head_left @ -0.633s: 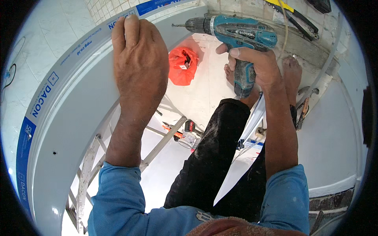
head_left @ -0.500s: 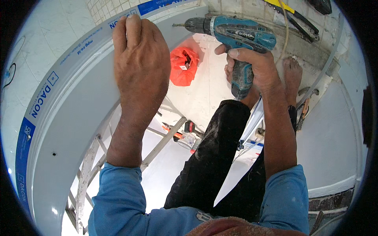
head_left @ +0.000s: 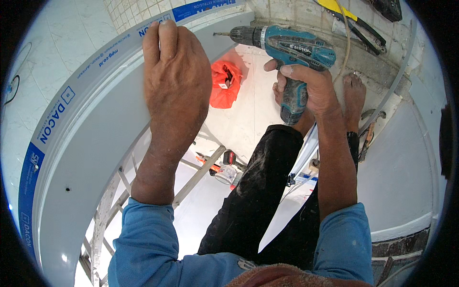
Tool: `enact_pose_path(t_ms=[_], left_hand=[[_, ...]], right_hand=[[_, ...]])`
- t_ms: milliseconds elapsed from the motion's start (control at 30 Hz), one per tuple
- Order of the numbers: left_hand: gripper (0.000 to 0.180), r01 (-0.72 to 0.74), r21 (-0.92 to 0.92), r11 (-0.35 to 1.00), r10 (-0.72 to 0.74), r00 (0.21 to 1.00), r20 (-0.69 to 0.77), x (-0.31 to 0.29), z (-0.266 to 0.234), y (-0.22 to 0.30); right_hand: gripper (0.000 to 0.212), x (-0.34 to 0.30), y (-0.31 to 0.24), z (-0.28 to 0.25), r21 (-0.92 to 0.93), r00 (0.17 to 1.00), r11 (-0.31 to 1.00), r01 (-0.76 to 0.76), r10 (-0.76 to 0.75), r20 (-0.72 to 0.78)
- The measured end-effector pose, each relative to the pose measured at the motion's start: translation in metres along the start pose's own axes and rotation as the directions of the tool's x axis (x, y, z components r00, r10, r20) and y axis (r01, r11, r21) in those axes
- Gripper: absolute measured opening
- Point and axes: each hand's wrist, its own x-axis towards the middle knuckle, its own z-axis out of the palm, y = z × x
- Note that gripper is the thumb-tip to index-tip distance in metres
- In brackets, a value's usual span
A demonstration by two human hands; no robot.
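Observation:
A long pale grey aluminium frame profile (head_left: 95,143), its outer edge covered with blue and white protective film, bends across the left side in the fisheye view. My left hand (head_left: 177,76) is closed over it near its far end, fingers hooked past the outer edge. In my right hand (head_left: 308,86) is a dusty teal and black cordless drill (head_left: 299,48), held by its grip and pointing left. Its thin bit (head_left: 221,34) reaches the frame's inner face just right of my left hand; whether the tip has entered the metal I cannot tell. A small dark hole (head_left: 68,189) shows lower down the frame.
Far below lie an orange-red plastic bag (head_left: 224,86), a wooden ladder (head_left: 198,177) and several tools with a battery pack (head_left: 229,157). Yellow-and-black cutters (head_left: 354,24) rest on the ledge at upper right, where a cable (head_left: 345,43) hangs close to the drill's rear.
The whole picture has shifted slightly down and right. Both hands keep their grips, and the drill stays at nearly the same spot on the frame.

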Motion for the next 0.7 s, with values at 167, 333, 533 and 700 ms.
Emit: enact_pose_path(t_ms=[167, 333, 533, 700], left_hand=[[0.027, -0.017, 0.022, 1.0, 0.017, 0.999, -0.031, -0.003, 0.008, -0.002], [0.027, -0.013, 0.001, 1.0, 0.013, 1.0, -0.019, -0.001, 0.003, -0.001], [0.028, -0.022, 0.102, 0.995, 0.028, 0.998, -0.056, -0.002, 0.011, -0.004], [0.032, -0.01, 0.087, 0.996, 0.013, 0.999, -0.031, -0.004, 0.005, 0.001]], right_hand=[[0.033, 0.003, -0.011, -0.003, -0.142, 0.998, 0.99, 0.02, -0.012, 0.057], [0.036, 0.014, -0.015, -0.012, -0.478, 0.987, 0.864, 0.157, -0.13, 0.09], [0.031, 0.013, -0.022, -0.012, -0.458, 0.996, 0.889, 0.017, 0.026, 0.087], [0.031, 0.011, -0.014, -0.022, -0.587, 0.992, 0.8, 0.121, -0.082, 0.092]])
